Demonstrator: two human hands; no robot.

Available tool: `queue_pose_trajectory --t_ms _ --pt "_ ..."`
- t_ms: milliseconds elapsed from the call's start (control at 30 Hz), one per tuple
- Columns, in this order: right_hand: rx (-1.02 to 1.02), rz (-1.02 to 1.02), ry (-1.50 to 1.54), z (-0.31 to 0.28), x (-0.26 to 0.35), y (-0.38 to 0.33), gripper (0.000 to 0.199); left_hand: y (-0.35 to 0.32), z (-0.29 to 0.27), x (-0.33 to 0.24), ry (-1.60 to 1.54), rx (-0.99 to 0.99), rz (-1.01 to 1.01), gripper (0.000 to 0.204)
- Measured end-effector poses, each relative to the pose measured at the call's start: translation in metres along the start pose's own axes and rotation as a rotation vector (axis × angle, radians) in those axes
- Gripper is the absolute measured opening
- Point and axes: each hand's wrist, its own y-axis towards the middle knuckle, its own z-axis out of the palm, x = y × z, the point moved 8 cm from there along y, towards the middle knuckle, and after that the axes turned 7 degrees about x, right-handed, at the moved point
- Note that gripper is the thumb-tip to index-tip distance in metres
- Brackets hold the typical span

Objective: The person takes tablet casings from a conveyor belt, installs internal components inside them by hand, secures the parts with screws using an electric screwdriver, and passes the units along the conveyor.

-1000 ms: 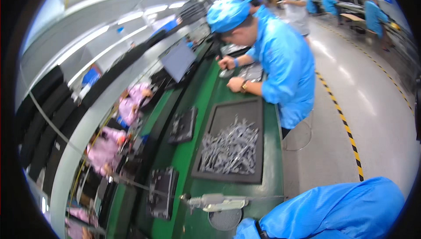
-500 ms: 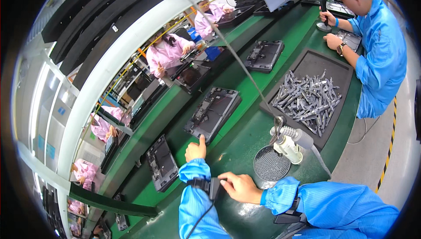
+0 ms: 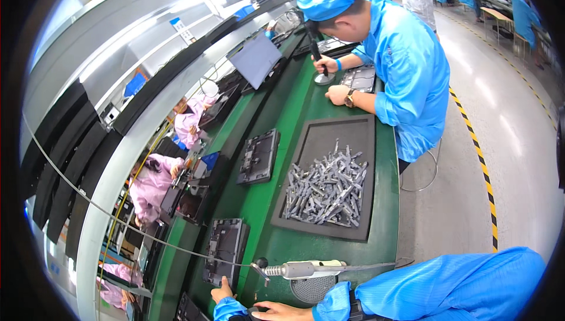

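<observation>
My left hand is at the near end of an opened laptop base on the green bench. Its fingers are curled and the thumb rests up against the base's edge; the fingertips are partly hidden. Across my left wrist lies my right hand, fingers stretched out flat beside the dark wrist strap, holding nothing. Just beyond the right hand, a white and grey electric screwdriver with a coiled spring end hangs on a cable above a round perforated grey disc.
A dark tray heaped with small grey metal parts stands ahead. Another laptop base lies farther along; one more shows at the lower edge. A co-worker in blue works at the far end. Yellow-black tape marks the floor.
The view has swung right and up, so the bench and my hands sit lower in it. My left hand stays by the laptop base; the right hand has come over the left wrist.
</observation>
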Motion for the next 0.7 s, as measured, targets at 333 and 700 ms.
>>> queue_pose_trajectory --t_ms 333,700 --pt "0.159 0.259 0.003 0.013 -0.01 -0.003 0.054 -0.118 -0.03 -0.098 0.435 -0.761 0.656 0.047" --pt "0.483 0.362 -0.027 0.063 -0.037 -0.047 0.057 -0.006 0.019 -0.071 1.042 -0.494 0.747 0.053"
